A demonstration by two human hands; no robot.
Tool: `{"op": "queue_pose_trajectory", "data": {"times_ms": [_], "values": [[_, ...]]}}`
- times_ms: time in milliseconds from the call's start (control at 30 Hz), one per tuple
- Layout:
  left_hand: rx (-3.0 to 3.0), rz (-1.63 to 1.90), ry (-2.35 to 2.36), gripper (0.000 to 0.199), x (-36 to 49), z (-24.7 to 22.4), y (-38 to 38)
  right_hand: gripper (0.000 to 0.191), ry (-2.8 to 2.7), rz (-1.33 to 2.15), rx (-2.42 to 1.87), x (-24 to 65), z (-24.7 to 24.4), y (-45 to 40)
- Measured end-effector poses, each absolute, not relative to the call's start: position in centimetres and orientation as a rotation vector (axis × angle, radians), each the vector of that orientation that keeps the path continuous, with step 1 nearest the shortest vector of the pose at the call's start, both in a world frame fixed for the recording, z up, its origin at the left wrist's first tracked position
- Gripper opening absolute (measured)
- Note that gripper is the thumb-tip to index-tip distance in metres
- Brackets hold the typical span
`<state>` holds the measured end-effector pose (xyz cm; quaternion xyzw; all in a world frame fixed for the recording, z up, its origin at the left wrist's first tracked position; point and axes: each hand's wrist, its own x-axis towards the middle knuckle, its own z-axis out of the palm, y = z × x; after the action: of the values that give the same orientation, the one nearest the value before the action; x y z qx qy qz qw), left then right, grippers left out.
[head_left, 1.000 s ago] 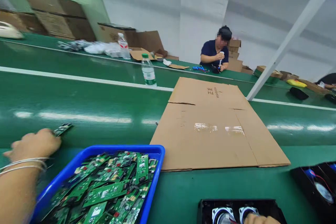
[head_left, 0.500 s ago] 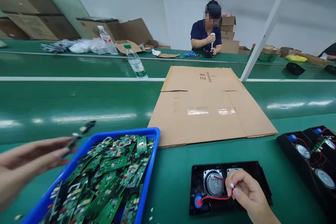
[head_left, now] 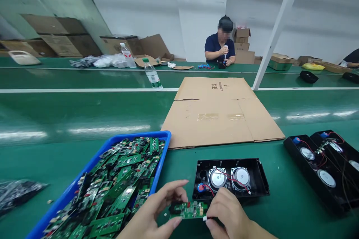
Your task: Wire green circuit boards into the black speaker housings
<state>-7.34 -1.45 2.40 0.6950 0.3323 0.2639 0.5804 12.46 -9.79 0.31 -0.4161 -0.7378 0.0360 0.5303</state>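
**Both hands hold one small green board in front of the open speaker housing**

The green table (head_left: 70,112) runs the full width of the view, with white stripes along it. On it lies a flattened cardboard sheet (head_left: 221,114), the largest loose thing, just beyond the work spot. Left of centre stands a blue bin (head_left: 164,145) heaped with green circuit boards; its near right corner sits just beside the left hand. At the right edge lie two more black housings (head_left: 322,168) with round speakers and red wires, well apart from the hands. A clear water bottle (head_left: 152,74) stands upright farther back, and a co-worker (head_left: 220,46) sits at the far side of the table, hands up at their own work.

Directly ahead rests a black speaker housing (head_left: 231,179), open side up, with two silver round speakers side by side and a red wire looping from a blue part at its left.

Just in front of that housing, lifted off the table, is the circuit board (head_left: 190,210): small, green, oblong, lying nearly level, with pale components on its face. The left hand (head_left: 157,213) has its grip clamped on the board's left end, thumb below and fingers above. The right hand (head_left: 228,214) pinches the right end, where a small white connector shows at the fingertips. The right hand covers part of the housing's near rim.
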Motion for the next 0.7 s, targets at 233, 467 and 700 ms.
{"op": "queue_pose_trajectory", "data": {"times_ms": [233,467,700], "values": [[1.265,0.819,0.699,0.036,-3.0,3.3,-1.5,0.023,-1.759,0.083,-1.018,12.8,0.4,-10.1],[1.184,0.748,0.621,0.037,-1.9,0.9,-2.4,0.014,-1.672,0.115,-1.193,13.1,0.2,-10.6],[1.160,0.732,0.641,0.031,-1.8,0.8,-3.2,0.016,-1.715,0.051,-1.252,13.3,0.3,-10.5]]}}
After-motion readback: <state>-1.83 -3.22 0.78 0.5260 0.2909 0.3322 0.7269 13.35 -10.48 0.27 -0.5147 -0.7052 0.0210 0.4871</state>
